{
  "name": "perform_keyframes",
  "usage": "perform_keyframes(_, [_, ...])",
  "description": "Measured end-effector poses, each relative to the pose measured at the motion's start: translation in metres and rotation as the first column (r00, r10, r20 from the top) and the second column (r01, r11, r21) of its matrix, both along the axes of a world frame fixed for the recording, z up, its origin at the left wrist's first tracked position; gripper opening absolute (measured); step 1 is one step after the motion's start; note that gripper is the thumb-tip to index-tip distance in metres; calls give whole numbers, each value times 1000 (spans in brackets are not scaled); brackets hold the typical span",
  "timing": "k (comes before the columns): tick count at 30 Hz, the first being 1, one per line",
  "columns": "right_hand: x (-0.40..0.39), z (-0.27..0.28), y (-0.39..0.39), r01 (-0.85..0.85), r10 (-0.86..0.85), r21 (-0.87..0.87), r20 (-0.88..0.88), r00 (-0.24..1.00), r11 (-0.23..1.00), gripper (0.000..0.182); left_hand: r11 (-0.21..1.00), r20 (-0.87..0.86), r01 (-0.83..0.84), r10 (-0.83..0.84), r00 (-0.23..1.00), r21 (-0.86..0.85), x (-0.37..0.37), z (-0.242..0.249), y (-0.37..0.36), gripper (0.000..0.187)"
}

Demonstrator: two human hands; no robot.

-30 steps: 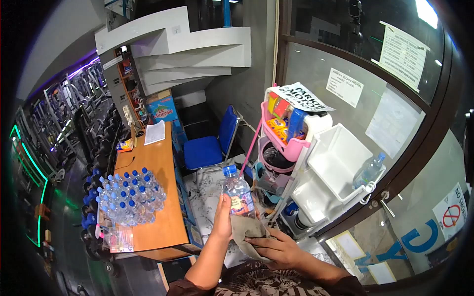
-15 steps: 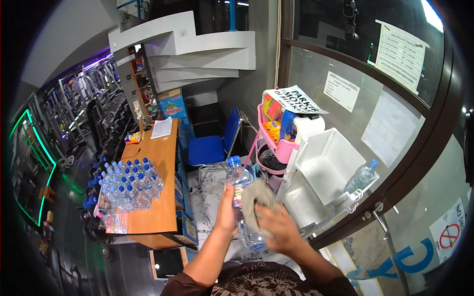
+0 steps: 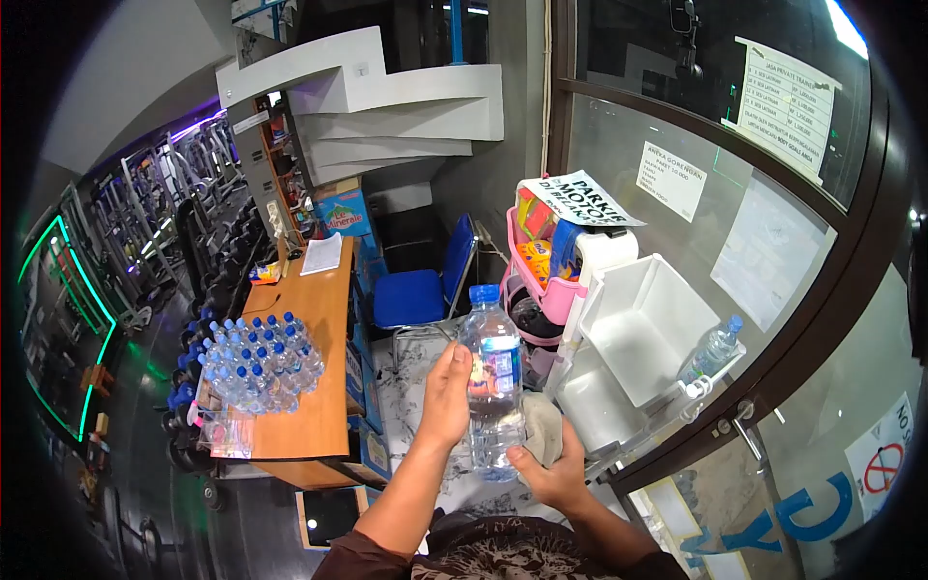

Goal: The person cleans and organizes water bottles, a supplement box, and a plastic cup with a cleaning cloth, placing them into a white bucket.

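A clear plastic bottle (image 3: 495,406) with a blue cap and a printed label stands nearly upright in front of me. My left hand (image 3: 447,398) is wrapped round its left side, near the label. Low on the bottle's right side, my right hand (image 3: 553,466) holds a grey-beige cloth (image 3: 543,425) against it, with the thumb on the plastic. The cloth is bunched and partly hidden behind the bottle and fingers.
Many blue-capped bottles (image 3: 259,362) stand on a wooden desk (image 3: 324,406) at left. A blue chair (image 3: 411,295) is behind. At right are a white bin (image 3: 643,324) with another bottle (image 3: 713,348), pink baskets (image 3: 556,298) and a glass door.
The bottle has turned more upright, its label now facing me. My right hand and the cloth have moved from the bottle's upper part down to its lower right side.
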State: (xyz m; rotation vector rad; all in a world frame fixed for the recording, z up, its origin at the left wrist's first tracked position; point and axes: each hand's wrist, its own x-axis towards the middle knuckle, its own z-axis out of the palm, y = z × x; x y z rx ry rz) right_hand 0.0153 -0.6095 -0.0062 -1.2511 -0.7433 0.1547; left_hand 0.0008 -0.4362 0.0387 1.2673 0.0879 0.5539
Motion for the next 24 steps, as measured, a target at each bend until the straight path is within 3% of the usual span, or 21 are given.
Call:
perform_keyframes(1, [-2,3,2,41,-42,10,25,999,999,57,993,-83,31,-22,996,113,0,-1,4,40])
perform_keyframes(2, [2,-2,7,192,-185,-28,167,968,981,46,995,-24,75,-73,997,65,-2,1,-1,42])
perform_keyframes(5, [3,-3,7,351,-292,-41,470,833,935,39,954,87,-175,158,984,244,-2,-4,-22,49])
perform_keyframes(6, [5,3,6,325,-282,-16,454,845,946,35,997,77,-72,73,994,-17,-2,-8,-20,59])
perform_keyframes(9, [25,37,7,306,-322,110,178,930,946,33,995,67,99,-98,993,-11,-6,-20,-14,57])
perform_keyframes(13, [61,88,5,269,-200,-59,524,828,961,31,957,72,274,-268,961,-89,-12,-25,-29,55])
perform_keyframes(15, [64,94,5,245,-82,-150,674,734,958,29,966,100,241,-231,968,-95,-7,-31,-25,53])
perform_keyframes(16, [63,86,4,256,-57,-161,737,674,953,39,962,118,243,-229,966,-122,-7,-30,-22,53])
perform_keyframes(19, [58,38,-3,171,61,-223,758,650,960,45,951,104,159,-135,985,-266,-5,-28,-11,55])
perform_keyframes(21, [38,16,-12,108,229,-374,744,628,921,50,922,52,65,-49,997,-382,-5,-29,-3,57])
perform_keyframes(22, [31,8,-17,83,308,-446,729,611,891,53,927,126,145,-107,986,-345,-3,-31,6,60])
perform_keyframes(23, [27,1,-20,-4,330,-422,703,629,907,55,954,87,55,-30,996,-295,1,-34,12,66])
perform_keyframes(24, [24,-6,-24,-92,355,-394,674,648,915,57,915,140,185,-143,980,-358,6,-45,27,68])
